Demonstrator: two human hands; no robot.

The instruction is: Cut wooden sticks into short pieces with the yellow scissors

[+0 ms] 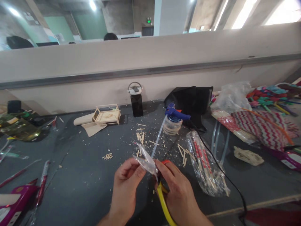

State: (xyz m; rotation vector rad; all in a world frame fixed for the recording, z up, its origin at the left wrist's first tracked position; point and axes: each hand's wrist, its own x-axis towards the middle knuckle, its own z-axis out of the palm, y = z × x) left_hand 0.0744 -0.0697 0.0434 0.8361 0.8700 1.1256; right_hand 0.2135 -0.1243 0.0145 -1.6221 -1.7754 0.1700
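Observation:
My left hand (128, 182) pinches a small clear plastic wrapper (146, 163) between thumb and fingers, above the dark table. My right hand (177, 186) is closed around yellow-handled pliers (164, 205) and its fingertips also touch the wrapper's near end. The pliers' jaws are mostly hidden by the fingers. Beyond the hands, short wooden sticks (140, 137) and crumbs lie scattered. A blue glue gun (177, 113) rests on a clear jar (172, 126), a translucent glue stick (159, 136) slanting down from it. Right of my hands lies a plastic bag of sticks (207, 164).
A small wooden frame model (107, 115) stands at the back left, near a black phone (136, 105). Small cut wood pieces (107, 156) lie on the left. A black cable (222, 171) runs along the right side. Purple tools (20, 201) lie at the left edge.

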